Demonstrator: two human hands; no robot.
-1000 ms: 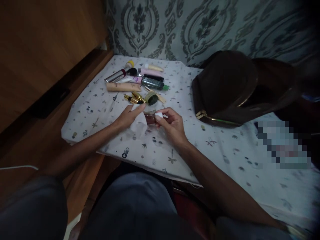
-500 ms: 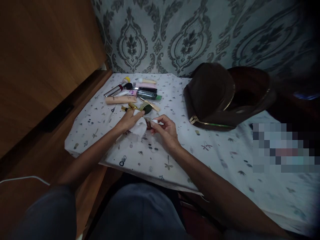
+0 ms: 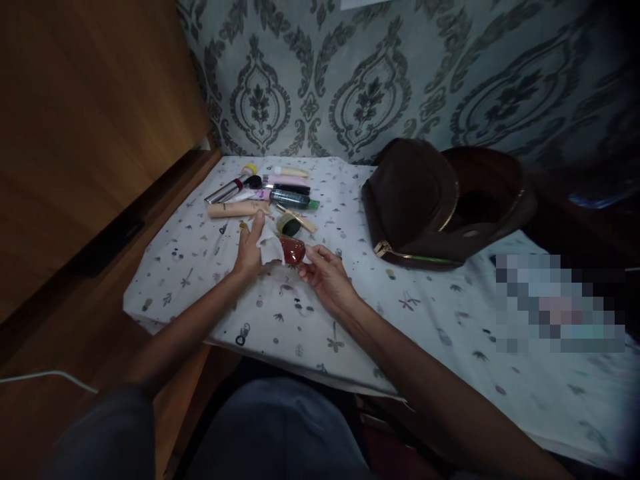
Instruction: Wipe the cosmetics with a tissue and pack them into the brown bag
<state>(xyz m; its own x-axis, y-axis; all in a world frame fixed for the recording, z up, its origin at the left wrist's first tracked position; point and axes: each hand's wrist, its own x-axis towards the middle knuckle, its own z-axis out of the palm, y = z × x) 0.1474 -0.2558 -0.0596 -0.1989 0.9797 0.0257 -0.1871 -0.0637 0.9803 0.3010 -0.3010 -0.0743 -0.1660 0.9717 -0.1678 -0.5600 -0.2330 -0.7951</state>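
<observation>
A white cloth or tissue [image 3: 271, 249] is held in my left hand [image 3: 250, 248], with the thumb pointing up along it. From its right side sticks out a shiny reddish-brown object [image 3: 294, 251], perhaps a small bottle. The fingertips of my right hand [image 3: 325, 272] pinch the right end of this object. Just behind it lies a round green and dark container [image 3: 289, 225], beside a thin beige stick-like item [image 3: 300, 219]. A beige tube [image 3: 237, 209] lies behind my left hand.
More cosmetics lie at the back, among them a clear bottle with a green end [image 3: 290, 199] and a silver tube [image 3: 226, 189]. An open brown bag [image 3: 415, 207] stands right on the patterned cloth [image 3: 420, 347]. A wooden cabinet [image 3: 100, 100] rises at the left.
The reddish-brown object now shows more between my hands. My left hand has shifted slightly left with its thumb raised, and the camera view has tilted up a little.
</observation>
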